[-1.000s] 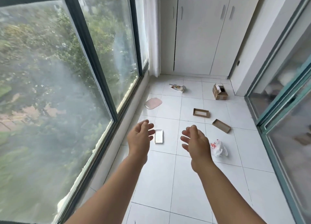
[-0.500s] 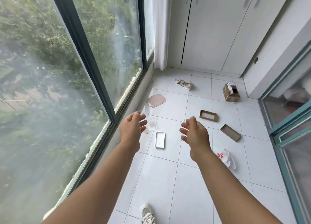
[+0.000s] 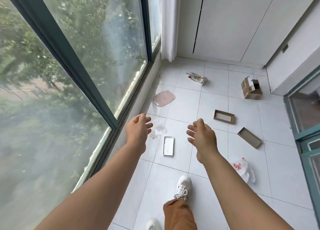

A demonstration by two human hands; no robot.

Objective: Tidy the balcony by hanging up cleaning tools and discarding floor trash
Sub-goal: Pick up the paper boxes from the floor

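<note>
Left hand (image 3: 138,133) and right hand (image 3: 201,137) held out over white tiled floor (image 3: 183,105), fingers loosely spread, each grip wide, holding nothing. Trash scattered on floor: white shallow tray (image 3: 168,146) between hands, clear plastic wrapper (image 3: 158,129) just beside left hand, pink plastic lid (image 3: 164,98) near window (image 3: 78,56), crumpled packaging (image 3: 196,77) further off, two brown box trays (image 3: 224,116) (image 3: 250,137), open cardboard box (image 3: 252,89), white plastic bag (image 3: 242,169) right of right forearm. White sneaker (image 3: 183,186) stepping forward.

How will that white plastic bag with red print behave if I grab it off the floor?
The plastic bag lies crumpled and thin on the tile floor, so it is probably floppy and very light. It looks nearly empty, so it likely collapses when pinched. A push would probably just slide it.
</note>
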